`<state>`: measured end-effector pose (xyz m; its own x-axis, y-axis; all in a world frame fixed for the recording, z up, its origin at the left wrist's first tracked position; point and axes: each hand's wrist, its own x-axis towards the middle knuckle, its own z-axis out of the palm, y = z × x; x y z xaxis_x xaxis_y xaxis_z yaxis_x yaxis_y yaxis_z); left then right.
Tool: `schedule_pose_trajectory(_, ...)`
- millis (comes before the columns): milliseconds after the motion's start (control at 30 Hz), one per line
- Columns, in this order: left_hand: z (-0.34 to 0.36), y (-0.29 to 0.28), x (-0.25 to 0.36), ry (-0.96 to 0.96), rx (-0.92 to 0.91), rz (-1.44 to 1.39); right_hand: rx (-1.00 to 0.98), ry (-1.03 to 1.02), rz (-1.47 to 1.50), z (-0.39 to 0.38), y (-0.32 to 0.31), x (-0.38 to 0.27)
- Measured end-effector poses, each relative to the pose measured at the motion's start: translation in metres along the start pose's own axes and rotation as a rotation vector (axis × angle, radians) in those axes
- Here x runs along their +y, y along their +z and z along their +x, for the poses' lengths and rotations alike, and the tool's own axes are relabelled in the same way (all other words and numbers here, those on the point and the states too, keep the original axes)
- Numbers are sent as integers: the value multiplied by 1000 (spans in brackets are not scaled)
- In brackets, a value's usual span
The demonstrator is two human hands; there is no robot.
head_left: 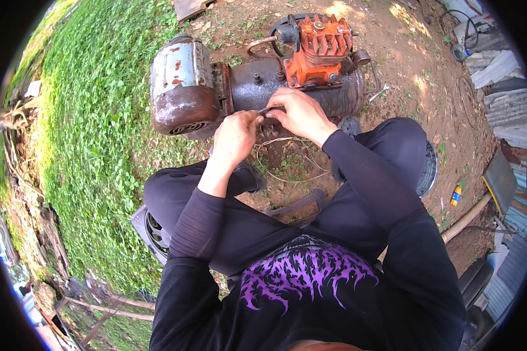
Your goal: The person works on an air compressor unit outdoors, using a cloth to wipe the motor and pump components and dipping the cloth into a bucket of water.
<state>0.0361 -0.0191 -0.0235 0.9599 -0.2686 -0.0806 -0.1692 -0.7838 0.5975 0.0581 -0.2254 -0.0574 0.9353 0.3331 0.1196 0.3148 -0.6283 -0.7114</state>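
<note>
My left hand [236, 136] and my right hand [301, 114] meet in front of an old air compressor. Between their fingertips they pinch a thin dark strip-like piece [265, 110]; its exact kind is too small to make out. Just beyond my fingers lies the compressor's dark, worn tank [253, 83]. An orange finned pump head [323, 47] is mounted on it, right of my hands. To their left sits a grey, rust-stained electric motor [183, 85]. A bent metal pipe [260, 42] runs into the pump's side.
A thin pale cable [293, 180] loops over the ground between my feet. A wrench [379, 93] lies on the dirt right of the tank. Farther right are a small yellow bottle [456, 195], a wooden-handled tool [467, 219] and corrugated metal sheets [511, 111]. Grass [93, 117] covers the left.
</note>
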Motion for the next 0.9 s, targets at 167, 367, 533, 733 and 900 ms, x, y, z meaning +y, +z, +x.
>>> schedule_pose_trajectory(167,4,-85,24,-218,-104,-448,73,26,53,18,39,-3)
schedule_pose_trajectory(367,41,-157,-29,37,697,-694,119,32,-151,121,63,-36)
schedule_pose_trajectory(533,67,-135,-58,-154,716,-770,73,95,-313,184,88,-20)
schedule_pose_trajectory(733,75,-134,-67,-224,719,-815,-7,-12,-422,184,122,-7)
schedule_pose_trajectory(900,72,-133,-65,-210,741,-752,27,-285,-467,130,122,-13)
